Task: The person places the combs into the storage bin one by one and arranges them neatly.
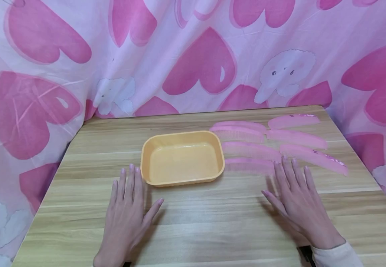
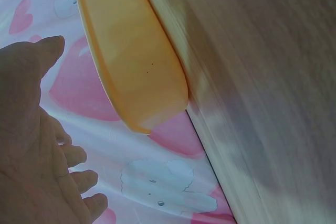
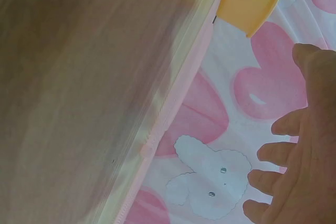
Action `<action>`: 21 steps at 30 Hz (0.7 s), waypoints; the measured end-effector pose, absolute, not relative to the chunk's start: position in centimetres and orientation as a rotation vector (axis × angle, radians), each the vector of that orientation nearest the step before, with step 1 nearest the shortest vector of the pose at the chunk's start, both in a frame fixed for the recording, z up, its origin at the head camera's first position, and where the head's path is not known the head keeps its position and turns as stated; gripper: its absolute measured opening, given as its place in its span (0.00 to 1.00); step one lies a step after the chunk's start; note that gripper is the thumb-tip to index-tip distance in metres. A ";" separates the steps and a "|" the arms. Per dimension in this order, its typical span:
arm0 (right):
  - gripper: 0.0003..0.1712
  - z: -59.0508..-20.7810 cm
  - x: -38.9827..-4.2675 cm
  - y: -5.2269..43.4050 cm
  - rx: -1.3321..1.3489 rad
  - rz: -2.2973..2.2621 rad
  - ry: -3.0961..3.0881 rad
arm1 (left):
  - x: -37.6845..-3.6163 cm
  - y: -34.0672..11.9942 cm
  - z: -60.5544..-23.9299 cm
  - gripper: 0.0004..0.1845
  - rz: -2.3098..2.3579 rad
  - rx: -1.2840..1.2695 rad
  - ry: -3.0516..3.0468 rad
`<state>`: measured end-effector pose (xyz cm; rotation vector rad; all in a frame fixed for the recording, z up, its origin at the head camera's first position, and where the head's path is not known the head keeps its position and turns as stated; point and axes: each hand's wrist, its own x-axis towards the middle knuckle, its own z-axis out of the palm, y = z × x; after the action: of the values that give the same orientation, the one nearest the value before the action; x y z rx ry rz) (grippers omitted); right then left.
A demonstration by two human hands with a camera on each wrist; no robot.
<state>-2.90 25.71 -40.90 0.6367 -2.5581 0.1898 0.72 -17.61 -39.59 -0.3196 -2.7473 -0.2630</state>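
My left hand [image 1: 126, 215] is held over the table with its fingers straight and thumb spread, close to the left end of a yellow plastic tray [image 1: 183, 182]. Nothing is in that hand, and the tray's bare inside shows. Several pink combs [image 1: 251, 148] lie right of the tray in two rough columns; some bear a printed pattern at one end, like the comb [image 1: 313, 157] at the front right. Also holding nothing, my right hand [image 1: 300, 209] hovers palm down, its fingertips overlapping the nearest combs in the head view. Both wrist views show the hands lifted off the tabletop.
The wood-grain table [image 1: 193, 226] ends at the back against a pink curtain [image 1: 193, 55] with hearts and white animal faces. The curtain also hangs along both sides. The tray's right end stands close beside the left column of combs.
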 end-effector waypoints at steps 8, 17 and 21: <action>0.51 -40.8 -3.0 25.7 0.647 0.202 -2.575 | 0.6 -17.7 -39.5 0.51 -0.281 -0.314 -2.764; 0.52 -40.8 -3.6 25.8 0.692 0.174 -2.587 | 0.5 -18.0 -39.1 0.50 -0.357 -0.292 -2.869; 0.52 -40.8 -4.1 26.0 0.739 0.182 -2.592 | 0.2 -18.4 -39.0 0.48 -0.478 -0.269 -2.917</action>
<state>-4.07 26.03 -40.80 0.7389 -2.5919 0.1822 0.16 -18.37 -39.00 -0.2687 -2.9165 -0.4783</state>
